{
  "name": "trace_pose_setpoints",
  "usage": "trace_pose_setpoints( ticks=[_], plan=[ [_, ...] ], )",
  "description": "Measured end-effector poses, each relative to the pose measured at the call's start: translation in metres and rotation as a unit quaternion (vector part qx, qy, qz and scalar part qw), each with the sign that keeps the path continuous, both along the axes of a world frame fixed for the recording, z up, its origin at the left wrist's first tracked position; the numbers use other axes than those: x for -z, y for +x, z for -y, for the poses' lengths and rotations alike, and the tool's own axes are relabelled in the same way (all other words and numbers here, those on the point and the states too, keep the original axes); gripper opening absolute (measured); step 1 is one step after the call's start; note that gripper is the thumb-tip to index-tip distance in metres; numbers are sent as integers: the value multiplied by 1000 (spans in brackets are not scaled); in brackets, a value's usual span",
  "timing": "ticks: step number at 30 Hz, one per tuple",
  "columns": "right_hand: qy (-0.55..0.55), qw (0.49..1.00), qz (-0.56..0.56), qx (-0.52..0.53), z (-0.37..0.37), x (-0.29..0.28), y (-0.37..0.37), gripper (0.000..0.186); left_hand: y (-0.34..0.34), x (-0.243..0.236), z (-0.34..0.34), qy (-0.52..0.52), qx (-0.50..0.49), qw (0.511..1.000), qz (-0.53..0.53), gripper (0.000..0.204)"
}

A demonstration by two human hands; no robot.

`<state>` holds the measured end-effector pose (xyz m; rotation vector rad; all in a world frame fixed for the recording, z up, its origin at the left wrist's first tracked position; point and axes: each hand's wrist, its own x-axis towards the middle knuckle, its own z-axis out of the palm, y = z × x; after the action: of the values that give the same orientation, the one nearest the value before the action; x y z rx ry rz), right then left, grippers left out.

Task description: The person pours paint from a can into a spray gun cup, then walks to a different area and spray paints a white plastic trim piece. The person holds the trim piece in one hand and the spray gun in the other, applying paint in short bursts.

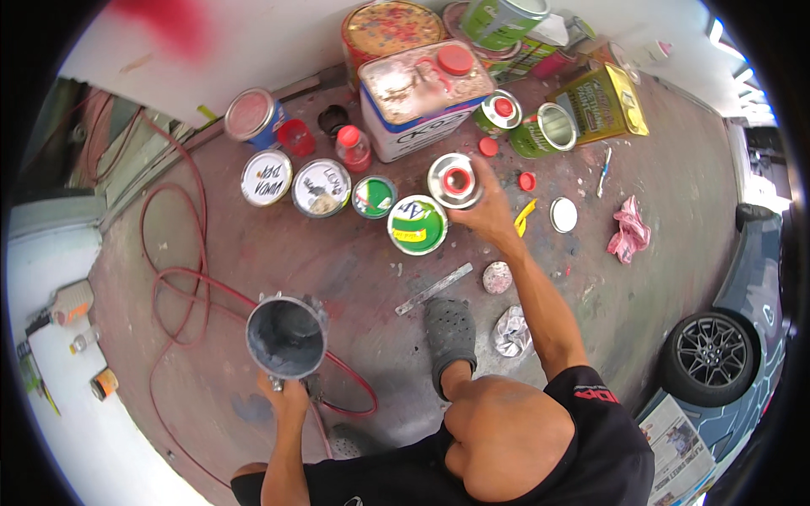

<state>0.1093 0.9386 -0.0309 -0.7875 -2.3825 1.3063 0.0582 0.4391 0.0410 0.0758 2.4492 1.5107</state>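
Note:
My left hand (pixel 289 398) is closed round the handle of a paint spray gun, mostly hidden below its uncovered grey cup (pixel 287 336). Dark grey residue coats the inside of this cup. Out in front, my right hand (pixel 491 207) grips the right side of a small round metal can (pixel 453 180) with a red-ringed mouth in its top. Just below that can stands a paint tin (pixel 418 226) with a green and white lid. A smaller green-lidded tin (pixel 374 196) is to its left.
A red air hose (pixel 205 253) loops over the floor at left. Along the wall stand a large white canister (pixel 422 101), a yellow can (pixel 599 101) and several tins. A steel ruler (pixel 434 289), a pink rag (pixel 629 229) and a white lid (pixel 564 215) lie about. A car wheel (pixel 711 358) is at right.

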Motion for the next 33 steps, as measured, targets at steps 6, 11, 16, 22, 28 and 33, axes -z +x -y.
trace_pose_setpoints(
  ticks=[6, 11, 16, 22, 28, 33],
  plan=[
    [180, 983, -29, 2, 24, -122, 18, 108, -11, -51, -33, 16, 67, 997, 38, 44],
    [216, 975, -45, -37, 78, -236, 16, 115, -10, -58, -43, 97, 64, 991, 72, 45],
    [274, 953, -71, -106, 126, -300, 11, 117, -10, -73, -47, 107, 74, 990, 50, 46],
    [337, 920, -97, -174, 163, -330, -10, 113, -10, -84, -43, 101, 75, 992, 15, 44],
    [425, 874, -105, -211, 189, -350, -28, 109, -12, -90, -35, 106, 93, 990, -3, 50],
    [464, 851, -94, -227, 205, -361, -33, 105, -14, -96, -31, 112, 91, 989, -10, 51]
  ],
)
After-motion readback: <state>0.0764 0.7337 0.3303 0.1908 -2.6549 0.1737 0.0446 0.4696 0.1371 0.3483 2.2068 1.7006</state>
